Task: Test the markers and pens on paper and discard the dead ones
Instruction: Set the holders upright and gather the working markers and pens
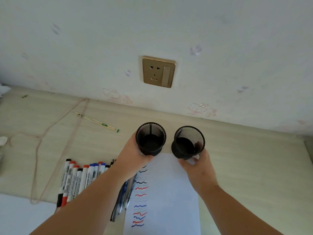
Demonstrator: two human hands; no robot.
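Note:
My left hand (133,156) grips a black mesh pen cup (150,139) from the left side; my right hand (198,165) holds a second black mesh cup (188,142), tilted slightly left. Both cups look empty and sit at the far edge of a white paper sheet (169,192). A column of black, red and blue squiggles (140,197) runs down the sheet's left side. A row of whiteboard markers (77,178) with black, red and blue caps lies left of my left forearm. Several pens (125,195) lie between the markers and the paper, partly hidden by that arm.
A beige cord (50,145) loops across the left of the desk. Wrapped chopsticks (94,120) lie near the back. A gold wall socket (158,71) sits on the wall above the cups. The desk's right edge (307,146) is at far right.

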